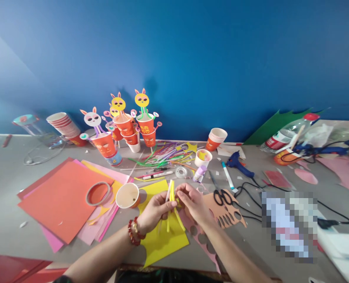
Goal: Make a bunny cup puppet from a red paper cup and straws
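Note:
My left hand (155, 210), with a red bead bracelet on its wrist, and my right hand (193, 202) meet over a yellow paper sheet (162, 241) near the table's front edge. Both pinch a small bundle of yellow paper strips (171, 196) that stands upright between the fingers, its ends hanging down. An orange paper cup (128, 195) lies on its side just left of my left hand. Black-handled scissors (220, 195) rest on a tan cut-out to the right.
Orange and pink sheets (62, 200) with a tape ring (98, 193) lie at left. Cups with bunny faces on sticks (124, 125) stand at the back, beside loose straws (162, 155), cup stacks, a blue glue gun (237, 163) with black cord, markers and a bottle (286, 135).

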`<state>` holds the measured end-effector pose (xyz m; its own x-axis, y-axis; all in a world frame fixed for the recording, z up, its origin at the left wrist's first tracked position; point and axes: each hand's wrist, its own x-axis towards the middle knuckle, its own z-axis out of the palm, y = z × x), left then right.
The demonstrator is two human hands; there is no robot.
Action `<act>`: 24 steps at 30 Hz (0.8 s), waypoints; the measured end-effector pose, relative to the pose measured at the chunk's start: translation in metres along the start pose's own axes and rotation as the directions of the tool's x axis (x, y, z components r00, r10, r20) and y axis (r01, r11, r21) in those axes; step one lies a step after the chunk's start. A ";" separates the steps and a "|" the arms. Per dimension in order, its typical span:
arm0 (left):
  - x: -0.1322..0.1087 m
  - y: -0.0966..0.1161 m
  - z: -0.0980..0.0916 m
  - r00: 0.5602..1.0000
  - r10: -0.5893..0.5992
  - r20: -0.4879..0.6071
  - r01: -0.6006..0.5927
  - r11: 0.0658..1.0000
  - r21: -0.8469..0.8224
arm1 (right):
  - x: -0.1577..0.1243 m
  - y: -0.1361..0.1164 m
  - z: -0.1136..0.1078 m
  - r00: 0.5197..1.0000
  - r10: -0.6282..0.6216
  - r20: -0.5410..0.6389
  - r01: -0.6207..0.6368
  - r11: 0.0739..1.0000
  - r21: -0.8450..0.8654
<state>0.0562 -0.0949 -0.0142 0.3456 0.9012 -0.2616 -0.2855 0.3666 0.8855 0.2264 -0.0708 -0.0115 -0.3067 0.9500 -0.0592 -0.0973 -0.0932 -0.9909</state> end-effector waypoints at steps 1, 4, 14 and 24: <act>0.000 0.001 -0.001 0.999 0.031 -0.037 -0.032 0.999 -0.009 | -0.001 -0.003 -0.001 0.999 0.000 0.044 0.001 1.000 -0.026; 0.001 0.005 -0.005 0.989 0.094 -0.113 -0.097 0.995 -0.023 | -0.004 -0.010 -0.004 0.974 0.034 0.225 -0.011 0.995 -0.102; 0.001 0.005 -0.006 0.992 0.097 -0.080 -0.093 0.994 0.051 | -0.007 -0.012 -0.004 0.948 0.039 0.317 0.040 0.970 -0.241; -0.001 0.000 -0.005 0.970 0.200 -0.137 -0.194 0.980 0.051 | -0.013 -0.021 0.001 0.957 -0.092 0.275 0.203 0.890 -0.409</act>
<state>0.0518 -0.0950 -0.0159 0.1561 0.9792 -0.1297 -0.3011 0.1723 0.9379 0.2318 -0.0810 0.0104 -0.5449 0.8358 0.0674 0.2388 0.2317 -0.9430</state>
